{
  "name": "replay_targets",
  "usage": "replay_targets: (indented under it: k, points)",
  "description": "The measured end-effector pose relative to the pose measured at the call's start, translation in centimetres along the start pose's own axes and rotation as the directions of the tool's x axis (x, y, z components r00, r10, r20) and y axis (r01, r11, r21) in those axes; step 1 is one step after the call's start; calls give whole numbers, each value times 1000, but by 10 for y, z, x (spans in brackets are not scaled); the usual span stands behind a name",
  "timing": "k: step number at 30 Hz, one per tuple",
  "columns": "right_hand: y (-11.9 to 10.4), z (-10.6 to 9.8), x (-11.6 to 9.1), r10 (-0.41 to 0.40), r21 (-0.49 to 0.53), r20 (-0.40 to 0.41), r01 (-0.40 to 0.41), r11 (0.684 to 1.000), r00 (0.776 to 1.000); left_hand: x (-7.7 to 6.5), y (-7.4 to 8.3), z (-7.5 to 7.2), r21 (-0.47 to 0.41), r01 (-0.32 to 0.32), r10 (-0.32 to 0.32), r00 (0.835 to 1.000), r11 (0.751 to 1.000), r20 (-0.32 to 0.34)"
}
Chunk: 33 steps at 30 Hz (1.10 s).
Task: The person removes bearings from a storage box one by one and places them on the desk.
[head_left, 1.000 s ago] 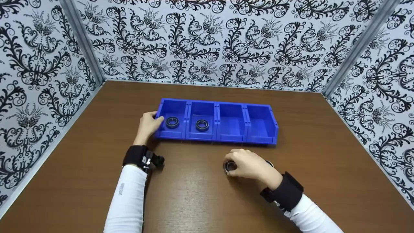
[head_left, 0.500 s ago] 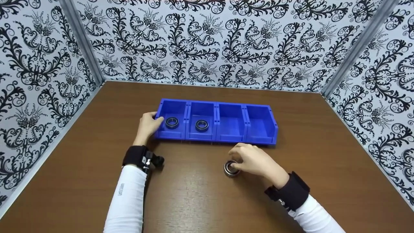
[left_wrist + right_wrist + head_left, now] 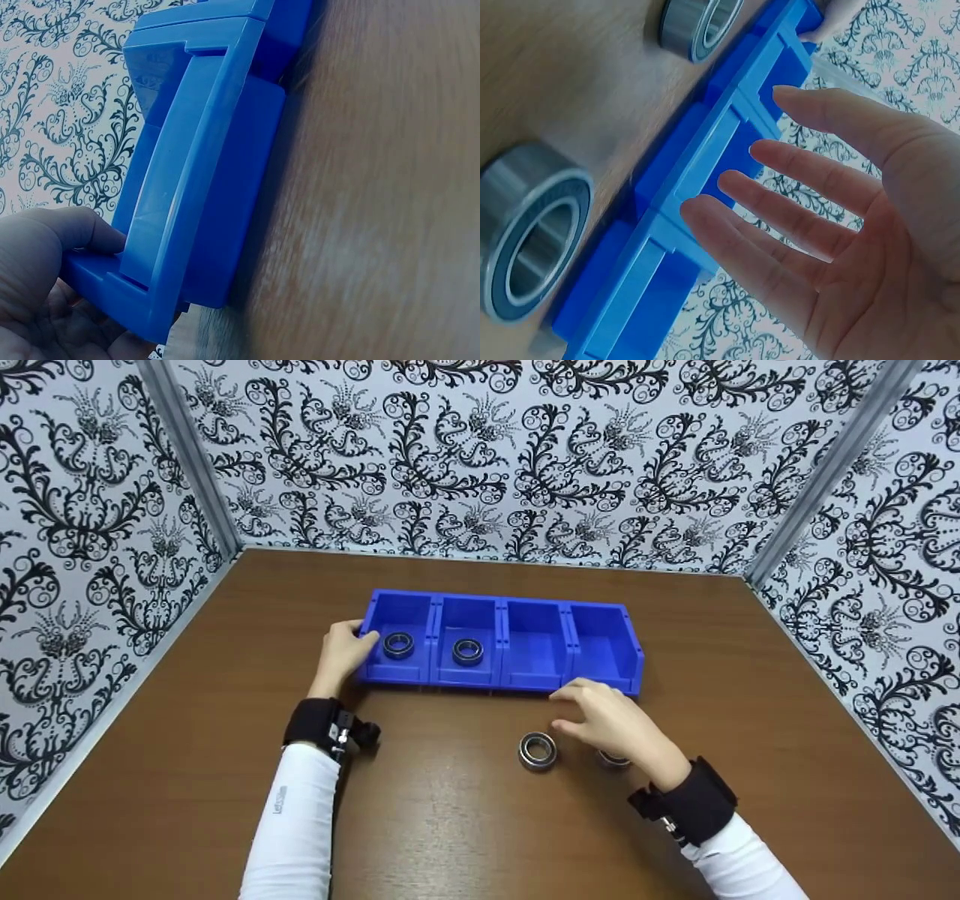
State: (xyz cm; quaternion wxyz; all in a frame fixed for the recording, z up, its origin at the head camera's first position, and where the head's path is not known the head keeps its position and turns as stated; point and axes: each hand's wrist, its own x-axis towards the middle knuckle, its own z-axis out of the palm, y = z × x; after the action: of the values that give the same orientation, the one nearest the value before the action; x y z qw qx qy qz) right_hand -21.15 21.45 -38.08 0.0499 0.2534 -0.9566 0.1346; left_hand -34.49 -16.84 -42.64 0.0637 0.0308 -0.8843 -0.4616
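Observation:
A blue four-compartment bin (image 3: 536,652) stands on the table. My left hand (image 3: 343,656) grips its left end wall, thumb over the inside, as the left wrist view (image 3: 37,277) also shows. One ball bearing (image 3: 398,655) lies in the leftmost compartment and another bearing (image 3: 468,661) in the second. In front of the bin lies a third, silver-rimmed bearing (image 3: 525,760). My right hand (image 3: 611,724) hovers just right of it, touching nothing, its fingers spread and relaxed in the right wrist view (image 3: 840,225). Under that wrist a further bearing (image 3: 613,761) is partly hidden.
The brown table (image 3: 420,810) is bounded by patterned wall panels (image 3: 480,457) at the back and both sides, joined by grey corner posts (image 3: 191,457). Black camera straps (image 3: 311,722) are around both wrists.
My right hand has let go of the silver-rimmed bearing and moved up and to the right. The bearing lies on the table. My left hand keeps its grip on the bin.

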Motion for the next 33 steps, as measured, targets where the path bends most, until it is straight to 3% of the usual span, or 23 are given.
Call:
replay_targets:
  k: [6,11,16,33]
  points:
    - [12,-5,-2,18,26,-41,-17,1000,999,-1,1,0,-4,-4,4,1000,1000,-5]
    - [22,-11,-3,78,62,-65,-74,995,995,-1,1,0,0,-9,9,1000,1000,-7]
    - [30,-18,-3,150,73,-81,-145,987,985,-1,2,0,-3,-9,9,1000,1000,-6]
    - [64,-26,-9,288,81,-153,-278,957,945,0,-1,1,5,-18,18,1000,1000,-14]
